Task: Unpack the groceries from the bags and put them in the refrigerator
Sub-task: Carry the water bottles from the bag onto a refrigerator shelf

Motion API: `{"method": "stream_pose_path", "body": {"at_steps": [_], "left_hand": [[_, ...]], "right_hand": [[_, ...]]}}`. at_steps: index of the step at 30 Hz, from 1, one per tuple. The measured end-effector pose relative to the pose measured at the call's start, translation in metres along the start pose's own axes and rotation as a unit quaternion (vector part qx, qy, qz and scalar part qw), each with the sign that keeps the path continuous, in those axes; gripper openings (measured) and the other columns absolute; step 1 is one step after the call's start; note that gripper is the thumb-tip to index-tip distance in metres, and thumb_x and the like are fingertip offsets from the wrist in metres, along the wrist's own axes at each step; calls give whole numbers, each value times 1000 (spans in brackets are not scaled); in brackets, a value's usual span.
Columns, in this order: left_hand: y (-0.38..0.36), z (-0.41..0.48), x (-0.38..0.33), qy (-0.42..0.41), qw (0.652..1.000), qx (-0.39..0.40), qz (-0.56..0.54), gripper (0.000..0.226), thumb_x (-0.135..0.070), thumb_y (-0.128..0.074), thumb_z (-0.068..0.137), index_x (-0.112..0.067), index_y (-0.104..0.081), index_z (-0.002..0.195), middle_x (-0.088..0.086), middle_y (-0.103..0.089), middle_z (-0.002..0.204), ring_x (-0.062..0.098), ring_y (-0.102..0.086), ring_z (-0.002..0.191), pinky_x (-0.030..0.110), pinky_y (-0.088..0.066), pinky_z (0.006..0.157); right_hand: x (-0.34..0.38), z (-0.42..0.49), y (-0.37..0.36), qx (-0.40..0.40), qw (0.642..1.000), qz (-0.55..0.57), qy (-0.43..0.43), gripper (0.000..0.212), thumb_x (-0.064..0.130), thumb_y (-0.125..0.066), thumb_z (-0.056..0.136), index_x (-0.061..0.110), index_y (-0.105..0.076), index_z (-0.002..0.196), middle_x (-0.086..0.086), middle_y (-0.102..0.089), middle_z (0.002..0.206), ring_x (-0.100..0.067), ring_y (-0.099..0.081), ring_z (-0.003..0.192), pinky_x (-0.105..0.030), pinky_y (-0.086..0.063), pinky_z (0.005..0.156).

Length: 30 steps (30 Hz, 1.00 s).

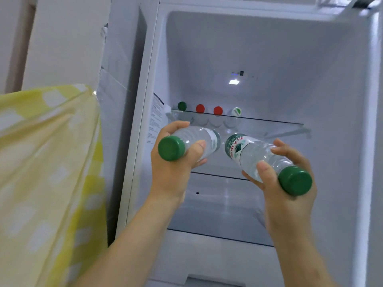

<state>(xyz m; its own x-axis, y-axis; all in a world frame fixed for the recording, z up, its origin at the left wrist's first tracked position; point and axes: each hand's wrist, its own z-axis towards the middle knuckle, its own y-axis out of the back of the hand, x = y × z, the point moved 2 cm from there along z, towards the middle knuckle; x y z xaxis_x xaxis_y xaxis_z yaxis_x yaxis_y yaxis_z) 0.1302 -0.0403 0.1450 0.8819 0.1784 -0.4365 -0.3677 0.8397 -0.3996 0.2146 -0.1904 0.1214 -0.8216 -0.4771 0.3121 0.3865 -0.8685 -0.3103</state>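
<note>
1. Left hand [172, 160] curls round the left bottle [199, 141], clear ribbed plastic, with its round green cap toward the camera and its base aimed into the refrigerator [269, 48].
2. Right hand [284, 183] grips the right bottle [255, 154] likewise, angled inward, the two bases nearly meeting.
3. Behind, at the glass shelf [279, 122], four bottles [200, 108] show round caps.

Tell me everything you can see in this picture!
Fridge: one, white, open, straight ahead.
Shelves: three, clear, inside the fridge.
Light: one, white, lit, on the back wall.
Shelf bottles: four, caps green, red, red, white-green, top shelf's left.
Held bottles: two, clear with green caps, one per hand.
Fabric: one, yellow with white patches, at left; perhaps a bag.
Hands: two; left hand and right hand each grip a bottle.
</note>
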Motion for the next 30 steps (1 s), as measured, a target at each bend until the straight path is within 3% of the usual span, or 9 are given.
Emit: {"method": "stream_pose_path", "body": {"at_steps": [5, 10, 14, 16, 19, 21, 23, 26, 30], "left_hand": [[-12, 42, 3, -19, 998, 43, -51, 37, -27, -72, 51, -35, -63, 85, 0, -55, 108, 23, -62, 98, 45, -58, 65], [-35, 73, 5, -14, 996, 39, -79, 32, -13, -66, 63, -28, -59, 90, -3, -52, 97, 14, -62, 85, 49, -58, 67], [-58, 100, 7, 12, 993, 41, -109, 30, -14, -67, 62, -28, -59, 88, 0, -50, 100, 28, -59, 97, 47, -58, 64], [-71, 113, 10, 17, 994, 54, -96, 29, -16, -67, 61, -29, -59, 86, 0, -49, 94, 27, -58, 93, 46, -59, 62], [-89, 130, 20, 27, 994, 70, -84, 27, -13, -71, 68, -28, -58, 87, 0, -50, 92, 26, -57, 88, 42, -58, 59], [-97, 138, 30, 42, 993, 74, -78, 25, -9, -70, 75, -26, -58, 88, 1, -52, 94, 28, -58, 92, 45, -59, 61], [-104, 145, 39, 53, 993, 77, -73, 26, -13, -71, 68, -27, -59, 87, 0, -53, 93, 26, -58, 90, 49, -58, 62], [-112, 154, 53, 56, 993, 81, -59, 26, -12, -71, 70, -23, -59, 90, 1, -53, 94, 24, -56, 90, 52, -58, 62], [-120, 164, 68, 42, 995, 87, -9, 25, -14, -72, 68, -24, -62, 88, -4, -56, 84, 18, -56, 84, 54, -56, 75]], "right_hand": [[-4, 33, -14, -12, 999, -9, 51, 24, 30, -68, 66, 44, -61, 84, 20, -59, 117, -19, -51, 122, -60, -45, 92], [0, 68, -22, -28, 998, 19, 62, 23, 28, -67, 63, 44, -63, 79, 26, -60, 106, -15, -54, 117, -52, -56, 77], [1, 101, -24, -33, 997, 1, 65, 27, 11, -69, 73, 33, -57, 84, 34, -58, 80, 5, -59, 76, -46, -58, 73], [-3, 117, -23, -45, 998, -2, 47, 29, 3, -65, 79, 29, -54, 84, 29, -56, 67, 5, -55, 65, -43, -58, 72], [-8, 137, -21, -50, 998, -4, 24, 24, 12, -66, 73, 32, -56, 81, 21, -51, 67, -2, -51, 67, -42, -59, 69], [-14, 147, -18, -52, 999, -13, 9, 26, 7, -66, 77, 30, -55, 81, 20, -49, 59, -5, -49, 66, -46, -57, 71], [-20, 156, -16, -54, 998, -21, -5, 27, 2, -62, 81, 28, -54, 81, 20, -48, 56, -2, -48, 62, -47, -56, 72], [-28, 165, -11, -49, 998, -38, -19, 26, 1, -61, 82, 27, -54, 81, 16, -46, 65, -2, -49, 61, -48, -56, 73], [-39, 177, -5, -36, 997, -60, -31, 26, 1, -62, 83, 26, -54, 81, 13, -45, 70, -4, -50, 65, -50, -55, 74]]}}
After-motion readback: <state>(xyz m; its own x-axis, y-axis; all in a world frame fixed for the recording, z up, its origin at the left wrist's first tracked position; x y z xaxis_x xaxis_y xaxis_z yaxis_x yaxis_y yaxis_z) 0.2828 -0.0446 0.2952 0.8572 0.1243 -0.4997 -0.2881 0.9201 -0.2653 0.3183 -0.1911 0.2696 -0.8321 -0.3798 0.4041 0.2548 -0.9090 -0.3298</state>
